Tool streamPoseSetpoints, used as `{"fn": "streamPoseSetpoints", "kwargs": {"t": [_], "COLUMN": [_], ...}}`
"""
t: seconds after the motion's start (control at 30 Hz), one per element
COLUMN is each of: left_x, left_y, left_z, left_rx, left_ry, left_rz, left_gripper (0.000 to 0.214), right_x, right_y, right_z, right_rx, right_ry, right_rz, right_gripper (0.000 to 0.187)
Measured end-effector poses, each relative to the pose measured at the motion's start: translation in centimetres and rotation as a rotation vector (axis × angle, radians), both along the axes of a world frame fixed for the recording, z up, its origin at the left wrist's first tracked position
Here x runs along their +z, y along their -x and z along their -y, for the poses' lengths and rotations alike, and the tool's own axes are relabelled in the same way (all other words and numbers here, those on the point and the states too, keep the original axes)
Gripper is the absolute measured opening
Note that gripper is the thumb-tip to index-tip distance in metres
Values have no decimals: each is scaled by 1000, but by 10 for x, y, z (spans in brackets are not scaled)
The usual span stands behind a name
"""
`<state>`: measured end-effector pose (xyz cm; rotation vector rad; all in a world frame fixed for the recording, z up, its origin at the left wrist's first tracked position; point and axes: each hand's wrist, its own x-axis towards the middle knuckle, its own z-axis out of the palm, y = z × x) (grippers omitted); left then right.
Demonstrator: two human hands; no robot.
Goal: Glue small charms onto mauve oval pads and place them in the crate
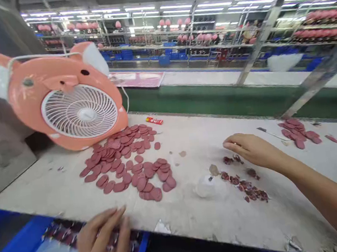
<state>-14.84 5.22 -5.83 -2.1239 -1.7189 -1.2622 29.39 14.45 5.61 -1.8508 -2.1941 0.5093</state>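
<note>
My left hand [104, 245] is over the near edge of a blue bin [142, 251], its fingers stretched and apart with nothing visible in them. Under it lie dark red pieces [66, 231] in rows, partly covered by the hand. Just beyond sits a spread heap of flat, oval, dull-red discs [114, 159]. My right hand [246, 148] is above the white tabletop [193, 219], its fingers loosely extended to the left; I see nothing in them. Below and beside it lie small dark red scraps [247, 188].
An orange pig-shaped fan [66, 96] stands at the back left. Near it is a small red packet [154, 121]. A smaller pile of discs [297, 130] lies at the right. A crumpled clear plastic piece [205, 188] rests mid-table. Behind runs a green conveyor belt [201, 98], with a slanted metal post [308, 83] before it.
</note>
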Motion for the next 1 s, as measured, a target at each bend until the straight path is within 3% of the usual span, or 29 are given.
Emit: {"fn": "streamPoseSetpoints", "kwargs": {"t": [0.07,0.17,0.23,0.33,0.43,0.57,0.67,0.8,1.0], "left_x": [19,39,45,48,53,61,57,46,46], "left_y": [-25,-50,-59,-61,-44,6,27,7,-49], "left_z": [-19,-47,-58,-68,-90,-139,-162,-157,-130], "left_rx": [-13,-22,-40,-137,-94,141,146,-10,-129], "left_ry": [55,243,375,453,436,410,467,472,464], "left_rz": [-66,-140,-191,-239,-219,-134,-123,-129,-117], "left_gripper": [25,43,54,54,58,68,60,49,59], "right_x": [-2,-16,-31,-52,-65,-74,-79,-80,-77], "right_y": [17,52,74,94,101,102,100,101,107], "right_z": [29,68,85,96,100,109,113,111,107], "right_rx": [21,34,-24,-98,-159,-215,-198,-193,-228], "right_ry": [-18,-1,-28,-60,-96,-149,-171,-184,-189], "right_rz": [-81,-190,-222,-240,-265,-300,-313,-313,-298], "right_gripper": [40,47,60,66,66,62,57,53,60]}}
